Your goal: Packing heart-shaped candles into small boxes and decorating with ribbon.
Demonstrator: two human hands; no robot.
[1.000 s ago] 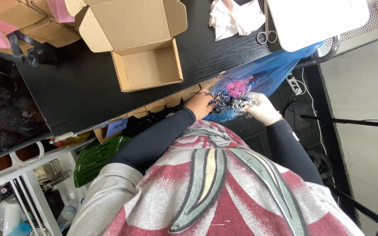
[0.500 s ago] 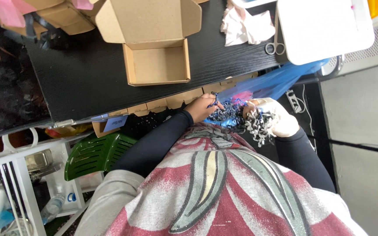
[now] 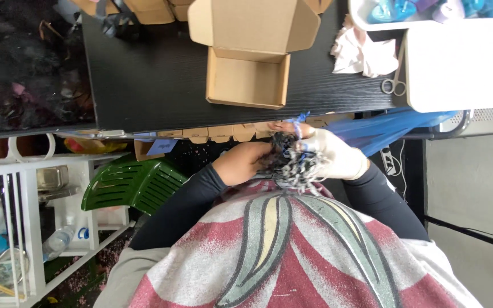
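Gripped a soft, light tangle of shredded paper (image 3: 292,162) (likely loose, best bunched whole) between left hand (image 3: 243,162) and gloved right hand (image 3: 332,154), six o'clock of open box (image 3: 249,77).

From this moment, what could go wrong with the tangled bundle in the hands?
1. The bundle of dark and pale strands is held at the table edge, over the lap, so loose pieces may drop to the floor.
2. The left hand is bare and the right hand wears a white glove, so the two may hold unevenly and the strands may slip.
3. The open box lies beyond the bundle, so strands may scatter on the way.
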